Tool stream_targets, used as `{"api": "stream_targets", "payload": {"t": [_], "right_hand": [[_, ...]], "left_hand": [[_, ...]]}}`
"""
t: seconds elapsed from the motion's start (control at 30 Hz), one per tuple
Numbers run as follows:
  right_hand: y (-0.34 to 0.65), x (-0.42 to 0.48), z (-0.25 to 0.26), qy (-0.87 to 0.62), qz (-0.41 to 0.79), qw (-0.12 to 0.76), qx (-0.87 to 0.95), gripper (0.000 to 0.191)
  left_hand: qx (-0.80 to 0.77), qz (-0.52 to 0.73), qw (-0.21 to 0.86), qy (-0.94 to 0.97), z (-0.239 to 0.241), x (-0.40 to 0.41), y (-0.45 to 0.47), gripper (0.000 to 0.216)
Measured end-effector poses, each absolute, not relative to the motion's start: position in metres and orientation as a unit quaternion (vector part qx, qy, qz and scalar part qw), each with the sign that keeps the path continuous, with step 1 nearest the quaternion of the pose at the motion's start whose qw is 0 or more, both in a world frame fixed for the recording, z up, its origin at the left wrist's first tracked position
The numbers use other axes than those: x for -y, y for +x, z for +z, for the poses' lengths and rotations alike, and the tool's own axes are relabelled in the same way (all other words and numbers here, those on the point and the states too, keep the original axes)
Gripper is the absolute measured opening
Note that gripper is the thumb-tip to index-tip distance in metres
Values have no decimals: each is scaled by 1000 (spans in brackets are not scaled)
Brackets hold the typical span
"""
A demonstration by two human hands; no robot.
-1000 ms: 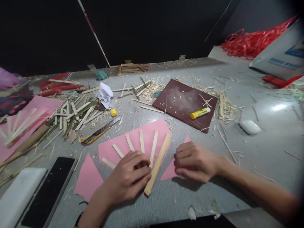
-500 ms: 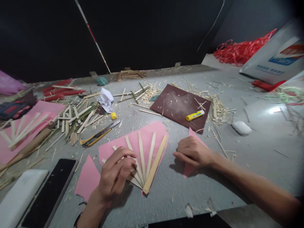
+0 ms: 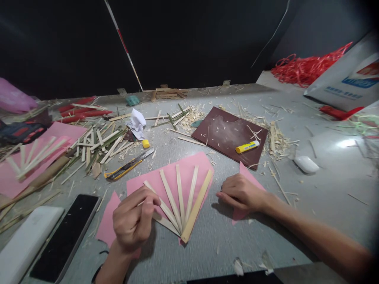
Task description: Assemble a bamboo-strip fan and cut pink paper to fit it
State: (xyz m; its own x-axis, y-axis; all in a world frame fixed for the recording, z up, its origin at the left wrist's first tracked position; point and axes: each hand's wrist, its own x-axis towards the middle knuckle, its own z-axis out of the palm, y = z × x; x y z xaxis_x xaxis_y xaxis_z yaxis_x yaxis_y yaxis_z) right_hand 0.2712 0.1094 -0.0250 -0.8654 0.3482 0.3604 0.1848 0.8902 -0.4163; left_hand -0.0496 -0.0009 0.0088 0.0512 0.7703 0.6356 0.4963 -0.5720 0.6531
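Note:
A pink paper fan shape [image 3: 186, 167] lies on the grey table with several bamboo slats [image 3: 177, 195] fanned out on it. My left hand [image 3: 133, 221] hovers over the fan's lower left corner, fingers curled and pinched near the leftmost slat; what it pinches is too small to name. My right hand [image 3: 241, 193] rests closed on a pink paper scrap [image 3: 247, 175] to the right of the fan. Another pink scrap [image 3: 108, 219] lies under my left wrist.
A yellow utility knife [image 3: 128, 165], a glue stick [image 3: 247, 147] on a brown board [image 3: 225, 134], loose bamboo strips [image 3: 100, 144], a black phone [image 3: 63, 236], a white mouse [image 3: 306, 164], a second pink fan [image 3: 32, 156] at left, red strands [image 3: 302, 69] at back right.
My left hand lifted off the slats and drew back to the lower left, curling its fingers. The slats now lie bare. The right hand shifted the pink scrap slightly.

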Motion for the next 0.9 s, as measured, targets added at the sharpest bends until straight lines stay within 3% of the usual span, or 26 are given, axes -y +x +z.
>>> {"api": "stream_targets", "payload": {"t": [0.9], "right_hand": [[269,-104,-28,-149,202,207,945,50]], "left_hand": [[-522,580,31,625,5,-4,-53,50]]}}
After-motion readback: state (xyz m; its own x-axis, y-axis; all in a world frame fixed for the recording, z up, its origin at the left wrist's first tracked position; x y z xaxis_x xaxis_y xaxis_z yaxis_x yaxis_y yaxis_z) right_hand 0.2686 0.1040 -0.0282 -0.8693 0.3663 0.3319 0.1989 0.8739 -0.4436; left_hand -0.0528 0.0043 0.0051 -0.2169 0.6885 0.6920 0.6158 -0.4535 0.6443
